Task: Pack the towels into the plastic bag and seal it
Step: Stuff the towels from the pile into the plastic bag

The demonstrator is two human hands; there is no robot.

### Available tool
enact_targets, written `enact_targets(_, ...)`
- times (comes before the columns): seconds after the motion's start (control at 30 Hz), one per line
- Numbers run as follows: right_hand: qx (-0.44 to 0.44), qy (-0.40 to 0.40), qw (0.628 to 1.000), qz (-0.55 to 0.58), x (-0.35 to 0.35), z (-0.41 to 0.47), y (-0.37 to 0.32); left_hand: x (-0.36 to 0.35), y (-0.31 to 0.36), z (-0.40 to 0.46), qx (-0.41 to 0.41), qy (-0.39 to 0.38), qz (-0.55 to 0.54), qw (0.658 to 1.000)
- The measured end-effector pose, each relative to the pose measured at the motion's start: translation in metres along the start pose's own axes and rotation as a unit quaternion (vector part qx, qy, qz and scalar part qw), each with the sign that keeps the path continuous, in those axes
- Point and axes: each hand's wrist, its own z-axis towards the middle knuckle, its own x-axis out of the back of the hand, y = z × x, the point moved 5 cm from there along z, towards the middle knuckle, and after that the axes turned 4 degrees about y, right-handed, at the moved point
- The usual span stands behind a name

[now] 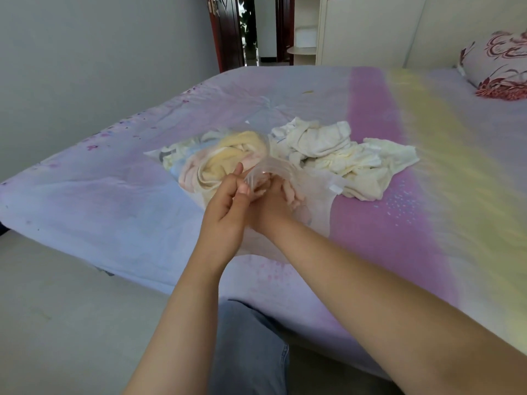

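Note:
A clear plastic bag [313,192] lies on the bed, its mouth turned towards me. Inside it sit bunched pastel towels [228,158], yellow, pink and pale blue. My left hand [225,212] pinches the rim of the bag's opening between thumb and fingers. My right hand [273,203] reaches into the opening, its fingers seen blurred through the plastic; whether it grips a towel I cannot tell. A heap of loose cream-white towels [342,152] lies just behind and to the right of the bag, outside it.
The bed [114,201] has a lilac, pink and yellow sheet; its corner and edge run along the left and near side, with bare floor [57,323] below. A floral pillow [499,67] lies at the far right. My leg in jeans [248,352] is against the bed's near edge.

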Motion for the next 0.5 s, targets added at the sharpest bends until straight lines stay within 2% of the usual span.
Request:
enact_targets(0.07, -0.021, 0.039, 0.995, 0.094, 0.018, 0.005, -0.009, 0.004, 0.004, 0.003, -0.006, 0.002, -0.019, 1.0)
enact_targets(0.1, -0.044, 0.069, 0.977, 0.195, 0.022, 0.007, -0.01, 0.006, 0.006, 0.004, -0.013, 0.0, -0.022, 1.0)
enact_targets(0.17, -0.085, 0.085, 0.911, 0.394, 0.019, 0.006, -0.014, 0.009, 0.008, 0.003, -0.024, -0.004, -0.021, 0.999)
enact_targets(0.2, -0.098, 0.066, 0.885, 0.451, 0.016, 0.006, -0.016, 0.011, 0.007, 0.002, -0.024, -0.003, -0.022, 0.999)
enact_targets(0.23, -0.097, 0.044, 0.877, 0.47, 0.016, 0.008, -0.019, 0.013, 0.005, 0.002, -0.02, -0.002, -0.024, 0.999)
enact_targets(0.27, -0.088, 0.017, 0.894, 0.439, 0.018, 0.011, -0.018, 0.016, 0.003, 0.003, -0.015, -0.003, -0.027, 1.0)
enact_targets(0.33, -0.063, -0.046, 0.96, 0.27, 0.018, 0.021, -0.015, 0.02, 0.002, 0.006, -0.007, 0.003, -0.027, 1.0)
enact_targets(0.37, -0.043, -0.072, 0.979, 0.187, 0.018, 0.027, -0.013, 0.021, 0.002, 0.007, -0.006, 0.006, -0.023, 1.0)
enact_targets(0.43, -0.001, -0.121, 0.987, 0.11, 0.011, 0.029, -0.007, 0.02, 0.001, 0.01, -0.006, 0.01, -0.014, 1.0)
enact_targets(0.5, 0.053, -0.079, 0.985, 0.144, 0.007, 0.022, -0.001, 0.017, -0.002, 0.011, 0.003, 0.012, -0.015, 1.0)
